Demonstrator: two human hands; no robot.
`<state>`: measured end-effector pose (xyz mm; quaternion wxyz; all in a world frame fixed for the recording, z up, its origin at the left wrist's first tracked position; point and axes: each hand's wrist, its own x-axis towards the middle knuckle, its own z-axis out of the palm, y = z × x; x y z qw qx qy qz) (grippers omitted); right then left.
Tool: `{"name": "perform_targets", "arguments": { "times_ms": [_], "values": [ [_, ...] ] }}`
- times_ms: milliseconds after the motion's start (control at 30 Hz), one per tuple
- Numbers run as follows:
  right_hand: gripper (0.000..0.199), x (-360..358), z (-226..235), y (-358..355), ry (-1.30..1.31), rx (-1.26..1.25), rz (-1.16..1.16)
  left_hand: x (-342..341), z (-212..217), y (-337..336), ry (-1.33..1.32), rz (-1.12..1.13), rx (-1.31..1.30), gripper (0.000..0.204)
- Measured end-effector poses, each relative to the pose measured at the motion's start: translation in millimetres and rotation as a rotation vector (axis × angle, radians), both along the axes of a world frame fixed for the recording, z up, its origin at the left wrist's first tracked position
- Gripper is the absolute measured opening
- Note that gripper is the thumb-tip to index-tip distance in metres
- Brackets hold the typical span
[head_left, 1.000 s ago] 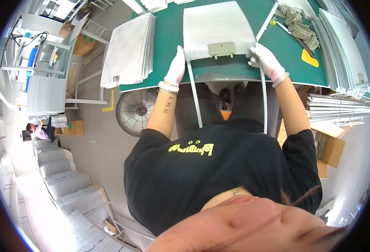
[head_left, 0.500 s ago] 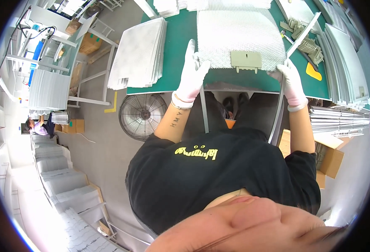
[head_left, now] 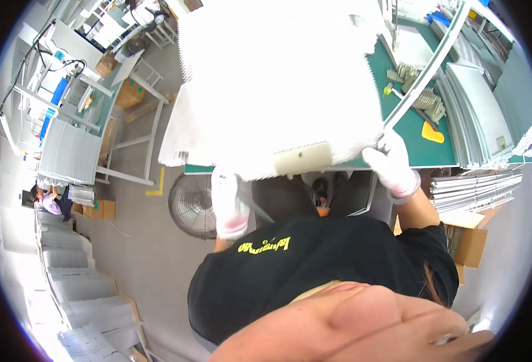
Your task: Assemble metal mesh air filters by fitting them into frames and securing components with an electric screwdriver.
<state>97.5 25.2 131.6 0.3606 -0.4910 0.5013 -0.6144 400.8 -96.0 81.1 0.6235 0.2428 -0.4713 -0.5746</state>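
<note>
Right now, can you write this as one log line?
left hand: gloved, under white panel edge | right hand: gloved, gripping panel corner | panel: raised over green table

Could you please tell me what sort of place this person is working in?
Most likely a factory assembly floor: a green-topped workbench, stacks of grey flat panels, and a round floor fan beside it.

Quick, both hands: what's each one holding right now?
Left hand: closed on the white panel, lower edge.
Right hand: gripping the panel's lower right corner.

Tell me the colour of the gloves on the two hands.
White gloves, clearest in the head view.
</note>
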Motion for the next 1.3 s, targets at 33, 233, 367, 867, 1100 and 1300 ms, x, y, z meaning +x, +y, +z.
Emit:
{"name": "perform_targets", "arguments": {
  "times_ms": [33,233,367,867,1100,1300],
  "values": [
    [0.038,5.8,0.1,-12.0,0.14,-0.161,-0.034,9.1,8.1,-0.1,0.099,-0.14,-0.038,0.048],
    [0.022,12.2,57.1,-46.1,0.047,-0.297,-0.044,13.3,32.4,-45.7,0.148,-0.026,-0.374,0.044],
    [0.013,-2.5,65.0,-75.9,0.146,-0.408,-0.252,-23.2,71.5,-71.9,0.155,-0.023,-0.402,0.042],
    [0.01,-56.7,6.3,-89.3,0.145,-0.453,-0.61,-97.7,62.7,-127.4,-0.081,-0.157,-0.441,0.025],
    [0.014,-58.1,3.8,-87.1,0.104,-0.454,-0.561,-98.3,55.6,-130.9,0.018,-0.224,-0.465,0.026],
    [0.013,-57.8,5.9,-87.0,0.114,-0.437,-0.524,-101.9,69.6,-113.9,0.018,-0.15,-0.398,0.017]
  ]
}}
